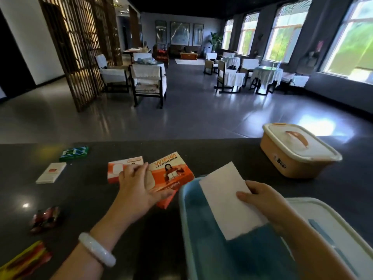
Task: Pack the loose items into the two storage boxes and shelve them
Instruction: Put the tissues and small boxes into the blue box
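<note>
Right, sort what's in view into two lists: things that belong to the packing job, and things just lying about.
Job:
blue storage box, open
its lid
orange storage box, lidded
white card in right hand
orange WiFi box under left hand
smaller orange box
white booklet
green packet
red wrapped item
yellow-red packet

Lying about:
chairs
dining tables

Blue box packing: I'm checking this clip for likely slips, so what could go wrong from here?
1. The right hand pinches the white box by one edge over the blue box; it could slip or land crooked.
2. The left hand rests on two overlapping orange boxes; grabbing both might drop one.
3. The orange storage box sits near the counter's far edge.
</note>
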The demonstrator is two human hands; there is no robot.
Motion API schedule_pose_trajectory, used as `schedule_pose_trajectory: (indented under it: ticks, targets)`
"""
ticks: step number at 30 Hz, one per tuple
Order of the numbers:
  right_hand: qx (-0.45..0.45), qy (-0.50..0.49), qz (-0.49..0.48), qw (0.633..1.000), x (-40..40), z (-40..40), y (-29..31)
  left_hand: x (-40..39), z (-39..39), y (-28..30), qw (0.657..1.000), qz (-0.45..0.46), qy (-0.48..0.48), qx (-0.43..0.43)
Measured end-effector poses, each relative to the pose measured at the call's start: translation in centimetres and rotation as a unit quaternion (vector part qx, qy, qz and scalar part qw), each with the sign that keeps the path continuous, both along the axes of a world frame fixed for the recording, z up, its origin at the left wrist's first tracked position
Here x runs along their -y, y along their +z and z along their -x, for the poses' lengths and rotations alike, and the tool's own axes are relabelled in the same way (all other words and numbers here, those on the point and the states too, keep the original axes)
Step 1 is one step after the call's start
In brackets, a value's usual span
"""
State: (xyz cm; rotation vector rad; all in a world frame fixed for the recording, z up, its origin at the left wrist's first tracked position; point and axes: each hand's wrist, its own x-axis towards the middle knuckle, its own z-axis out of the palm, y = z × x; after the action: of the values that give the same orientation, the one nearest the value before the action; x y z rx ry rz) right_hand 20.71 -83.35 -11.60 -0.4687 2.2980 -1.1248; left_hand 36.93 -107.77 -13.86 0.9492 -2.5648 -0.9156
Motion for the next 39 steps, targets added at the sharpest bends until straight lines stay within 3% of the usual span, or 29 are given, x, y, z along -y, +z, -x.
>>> schedule_pose_trajectory:
  ticks: [7,18,26,32,39]
  targets:
    - [0.003,0.145,-0.104,0.984,-0.8,4.9,-1.9,-6.3,2.2,-1.9,0.999,0.02,-0.015,0.021]
    - [-0.016,0.316,-0.208,0.925,4.3,6.2,-5.7,-7.1,-1.0,-3.3,0.999,0.032,0.011,0.03]
    - [-0.027,0.284,-0.289,0.914,4.9,6.8,-8.3,-5.2,0.0,-3.8,0.999,0.033,-0.019,0.036]
    - [-0.012,0.254,-0.291,0.922,5.2,6.5,-10.5,-4.7,0.3,-4.5,0.999,0.021,-0.019,0.038]
    - [-0.07,0.234,-0.276,0.93,6.1,6.6,-12.0,-4.2,0.6,-4.4,0.998,0.013,-0.039,0.054]
